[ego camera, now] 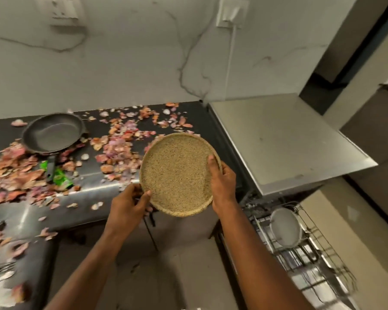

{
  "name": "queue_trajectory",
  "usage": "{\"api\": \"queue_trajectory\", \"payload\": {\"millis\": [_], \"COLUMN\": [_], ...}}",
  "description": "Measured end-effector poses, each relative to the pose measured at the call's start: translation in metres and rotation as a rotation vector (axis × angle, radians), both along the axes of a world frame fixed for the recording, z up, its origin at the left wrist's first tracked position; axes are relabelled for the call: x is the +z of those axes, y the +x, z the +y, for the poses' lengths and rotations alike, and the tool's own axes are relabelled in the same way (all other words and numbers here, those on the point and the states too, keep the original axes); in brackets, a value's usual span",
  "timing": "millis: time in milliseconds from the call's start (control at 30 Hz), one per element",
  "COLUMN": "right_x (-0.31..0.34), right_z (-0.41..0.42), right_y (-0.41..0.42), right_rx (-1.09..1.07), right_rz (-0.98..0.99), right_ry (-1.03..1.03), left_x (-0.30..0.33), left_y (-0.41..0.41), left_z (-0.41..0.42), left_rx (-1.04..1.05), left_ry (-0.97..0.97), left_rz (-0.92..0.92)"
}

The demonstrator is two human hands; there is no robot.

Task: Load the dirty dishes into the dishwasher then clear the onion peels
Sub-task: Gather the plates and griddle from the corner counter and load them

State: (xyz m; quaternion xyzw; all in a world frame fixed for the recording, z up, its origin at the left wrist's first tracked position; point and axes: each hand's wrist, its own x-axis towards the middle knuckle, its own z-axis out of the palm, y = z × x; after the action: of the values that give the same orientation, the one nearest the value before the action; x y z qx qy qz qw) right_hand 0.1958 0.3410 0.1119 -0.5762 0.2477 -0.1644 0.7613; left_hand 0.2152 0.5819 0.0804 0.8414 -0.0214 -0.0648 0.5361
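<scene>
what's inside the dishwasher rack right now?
One white dish stands on edge in the pulled-out dishwasher rack; the wire slots around it look bare. The rack's back end runs under the dishwasher top, so anything there is hidden.

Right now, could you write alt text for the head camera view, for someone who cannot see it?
Two hands, left hand and right hand, hold a round speckled plate over a dark counter strewn with onion peels. A black frying pan sits at left; an open dishwasher rack with one white dish lies at right.
</scene>
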Motion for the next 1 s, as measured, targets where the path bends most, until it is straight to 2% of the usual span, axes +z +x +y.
{"api": "queue_trajectory", "payload": {"millis": [200, 400, 533, 667, 800, 1000], "right_x": [-0.011, -0.036, -0.056, -0.082, -0.101, -0.129], "right_z": [-0.091, -0.172, -0.217, -0.252, -0.268, -0.267], "right_y": [-0.057, -0.123, -0.169, -0.219, -0.266, -0.308], "right_rx": [-0.026, -0.049, -0.104, -0.102, -0.016, 0.296], "right_rz": [0.042, 0.090, 0.194, 0.413, 0.661, 0.880], "right_ry": [-0.035, -0.127, -0.264, -0.389, -0.527, -0.603], "left_x": [-0.021, -0.033, -0.037, -0.044, -0.047, -0.059], "left_y": [-0.038, -0.077, -0.090, -0.093, -0.104, -0.141], "left_z": [-0.094, -0.177, -0.219, -0.255, -0.299, -0.362], "left_rx": [-0.070, -0.139, -0.242, -0.432, -0.675, -1.018], "left_ry": [-0.069, 0.000, 0.161, 0.288, 0.459, 0.681], "left_rz": [0.172, 0.270, 0.165, 0.059, -0.136, -0.191]}}
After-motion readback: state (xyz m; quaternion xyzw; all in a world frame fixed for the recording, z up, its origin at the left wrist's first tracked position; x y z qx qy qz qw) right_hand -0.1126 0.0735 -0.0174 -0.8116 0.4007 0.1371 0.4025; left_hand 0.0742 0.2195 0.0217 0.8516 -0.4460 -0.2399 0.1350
